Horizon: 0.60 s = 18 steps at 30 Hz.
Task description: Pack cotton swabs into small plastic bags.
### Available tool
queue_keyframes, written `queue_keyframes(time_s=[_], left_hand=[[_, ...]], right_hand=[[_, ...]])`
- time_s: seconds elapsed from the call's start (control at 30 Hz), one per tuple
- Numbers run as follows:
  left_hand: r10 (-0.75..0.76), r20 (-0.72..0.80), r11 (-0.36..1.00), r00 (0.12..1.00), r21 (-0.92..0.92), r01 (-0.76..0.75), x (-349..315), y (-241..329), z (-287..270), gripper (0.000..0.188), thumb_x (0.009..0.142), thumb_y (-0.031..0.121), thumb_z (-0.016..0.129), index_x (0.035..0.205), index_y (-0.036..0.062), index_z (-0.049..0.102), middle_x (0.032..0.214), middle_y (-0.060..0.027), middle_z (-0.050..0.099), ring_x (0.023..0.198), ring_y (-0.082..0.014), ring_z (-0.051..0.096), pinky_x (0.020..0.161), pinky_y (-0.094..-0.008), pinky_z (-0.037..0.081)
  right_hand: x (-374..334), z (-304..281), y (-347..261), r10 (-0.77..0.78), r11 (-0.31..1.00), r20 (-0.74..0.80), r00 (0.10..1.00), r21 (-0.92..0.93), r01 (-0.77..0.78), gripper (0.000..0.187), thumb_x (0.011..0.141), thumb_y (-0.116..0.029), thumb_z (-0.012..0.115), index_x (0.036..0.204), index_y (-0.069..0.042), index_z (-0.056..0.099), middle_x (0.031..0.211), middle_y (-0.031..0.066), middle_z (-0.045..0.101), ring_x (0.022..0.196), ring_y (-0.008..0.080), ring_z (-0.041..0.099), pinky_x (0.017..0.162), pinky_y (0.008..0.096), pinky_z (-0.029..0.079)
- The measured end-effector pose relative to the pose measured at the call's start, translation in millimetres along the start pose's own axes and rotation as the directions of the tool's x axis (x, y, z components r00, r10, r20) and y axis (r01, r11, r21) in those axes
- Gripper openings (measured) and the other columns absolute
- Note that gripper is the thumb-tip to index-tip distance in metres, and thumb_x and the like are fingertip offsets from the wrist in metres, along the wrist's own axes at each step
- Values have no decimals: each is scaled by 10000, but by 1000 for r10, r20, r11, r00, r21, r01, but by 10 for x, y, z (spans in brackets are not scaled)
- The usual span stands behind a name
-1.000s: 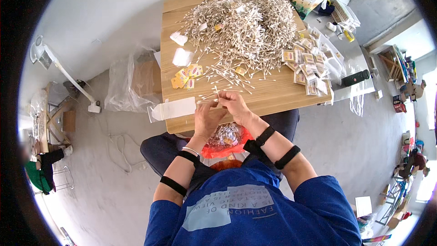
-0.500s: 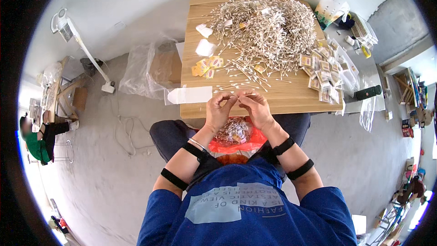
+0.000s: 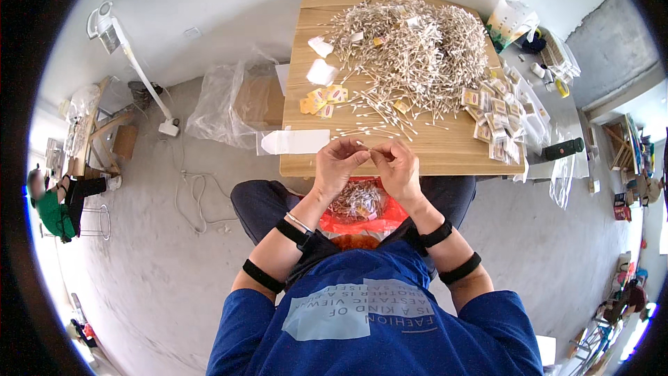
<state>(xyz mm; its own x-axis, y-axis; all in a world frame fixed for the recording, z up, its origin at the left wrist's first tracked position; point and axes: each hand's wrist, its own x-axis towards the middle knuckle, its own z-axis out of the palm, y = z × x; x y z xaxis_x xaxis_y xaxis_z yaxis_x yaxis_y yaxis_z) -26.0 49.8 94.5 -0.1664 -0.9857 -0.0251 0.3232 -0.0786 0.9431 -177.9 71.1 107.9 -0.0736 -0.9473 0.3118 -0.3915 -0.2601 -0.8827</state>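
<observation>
Both hands meet just over the near edge of the wooden table, fingertips almost touching. My left hand is closed in a pinch, with a small white tip of what looks like a cotton swab showing at its fingers. My right hand pinches right beside it, on the same small piece; most of it is hidden by the fingers. Past the hands lie loose cotton swabs, and behind them a big heap of cotton swabs. Below, on my lap, a red plastic bag holds more swabs.
Yellow cards, white papers and a white paper strip lie on the table's left. Small packed boxes pile up at its right, near a dark green bottle. A clear plastic sheet and a cardboard box are left of the table.
The view has shifted slightly. My right hand has turned, its fingers now bent down toward the left thumb; both hands still pinch close together.
</observation>
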Motion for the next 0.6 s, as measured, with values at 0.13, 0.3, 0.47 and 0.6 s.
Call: queue_keyframes(time_s=[0.13,0.3,0.47,0.6], left_hand=[[-53,-95,998,994,-35,50,24,-81,15,119,866,34,676,968,-23,650,906,-44,672,831,-99,624,773,-228,513],[-71,-33,987,997,-150,65,0,-161,-45,138,904,76,640,999,-23,655,904,-46,669,827,-115,627,803,-250,513],[-102,-5,974,995,-204,99,-31,-288,-83,159,944,135,589,898,-3,653,861,-46,666,765,-111,615,723,-251,501],[-449,142,882,882,226,413,-98,-398,-304,151,898,173,627,825,41,619,731,-27,645,651,-109,597,599,-248,462]], right_hand=[[-19,40,-54,-134,990,-71,988,-48,131,46,788,-19,680,809,-20,639,768,127,594,721,334,593,617,394,484],[-72,16,-60,12,1000,12,1000,22,-12,50,812,-30,675,846,-9,644,749,105,627,699,236,628,627,319,490],[-86,0,33,213,915,151,965,315,-251,98,870,-68,651,888,28,652,745,45,649,691,97,599,638,241,481],[-64,-17,91,337,824,197,920,411,-390,134,892,-90,635,903,42,656,740,13,637,690,65,566,620,222,473]])
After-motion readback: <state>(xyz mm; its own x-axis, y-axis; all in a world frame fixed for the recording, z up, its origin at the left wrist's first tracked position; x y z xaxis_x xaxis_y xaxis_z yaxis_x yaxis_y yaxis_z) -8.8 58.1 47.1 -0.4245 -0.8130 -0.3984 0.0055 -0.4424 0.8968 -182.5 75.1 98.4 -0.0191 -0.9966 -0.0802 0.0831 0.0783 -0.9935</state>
